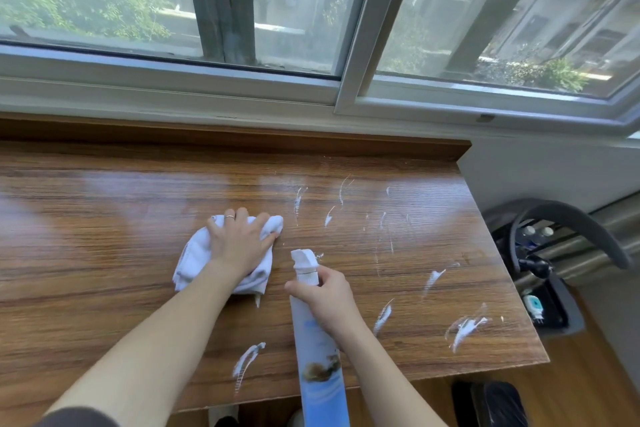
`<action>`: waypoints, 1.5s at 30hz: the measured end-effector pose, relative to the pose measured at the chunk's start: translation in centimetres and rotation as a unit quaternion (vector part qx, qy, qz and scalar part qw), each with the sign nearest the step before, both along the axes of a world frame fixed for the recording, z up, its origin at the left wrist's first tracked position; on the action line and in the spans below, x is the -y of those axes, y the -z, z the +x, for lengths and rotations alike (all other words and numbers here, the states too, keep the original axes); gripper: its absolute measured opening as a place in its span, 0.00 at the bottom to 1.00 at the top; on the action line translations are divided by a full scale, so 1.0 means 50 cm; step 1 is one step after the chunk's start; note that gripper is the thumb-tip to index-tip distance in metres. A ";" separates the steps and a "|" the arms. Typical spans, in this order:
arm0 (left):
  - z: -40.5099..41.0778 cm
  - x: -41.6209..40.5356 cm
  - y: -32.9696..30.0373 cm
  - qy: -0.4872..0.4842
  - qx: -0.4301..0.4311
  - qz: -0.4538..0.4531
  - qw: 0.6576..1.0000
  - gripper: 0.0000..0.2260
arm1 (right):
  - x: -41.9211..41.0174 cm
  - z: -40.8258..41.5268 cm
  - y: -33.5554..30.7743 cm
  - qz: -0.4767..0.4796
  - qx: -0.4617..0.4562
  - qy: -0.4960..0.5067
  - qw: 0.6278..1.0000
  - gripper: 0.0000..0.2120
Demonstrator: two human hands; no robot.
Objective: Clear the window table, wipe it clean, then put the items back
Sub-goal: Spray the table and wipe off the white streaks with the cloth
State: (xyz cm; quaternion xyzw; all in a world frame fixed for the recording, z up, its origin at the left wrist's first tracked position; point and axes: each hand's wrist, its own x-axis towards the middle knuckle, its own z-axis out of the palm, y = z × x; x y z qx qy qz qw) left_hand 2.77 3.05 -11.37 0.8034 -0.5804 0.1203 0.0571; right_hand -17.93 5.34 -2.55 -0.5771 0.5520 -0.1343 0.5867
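The wooden window table fills the view below the window. My left hand lies flat on a crumpled white cloth near the table's middle, pressing it down. Just to its right, my right hand grips the neck of a tall blue and white spray bottle, whose white nozzle points toward the window. White foam streaks are scattered over the right half of the table, and one more foam streak lies near the front edge.
A sliding window with a white frame runs along the back. To the right of the table stands a dark rack with small items. A dark object lies on the floor at lower right.
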 end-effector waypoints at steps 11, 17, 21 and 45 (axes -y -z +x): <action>-0.036 -0.042 -0.015 -0.012 -0.016 0.011 1.000 0.18 | 0.004 -0.025 -0.016 -0.009 0.003 0.004 1.000 0.22; -0.077 -0.118 0.010 -0.006 -0.004 -0.048 0.999 0.17 | 0.014 -0.001 -0.022 -0.017 0.018 -0.002 1.000 0.20; -0.065 -0.116 0.014 0.009 -0.003 -0.067 0.998 0.18 | 0.016 0.010 -0.024 -0.011 0.031 -0.010 0.999 0.18; -0.043 -0.053 -0.003 0.011 0.000 -0.015 1.000 0.19 | -0.040 -0.043 -0.018 -0.027 -0.008 0.023 0.999 0.27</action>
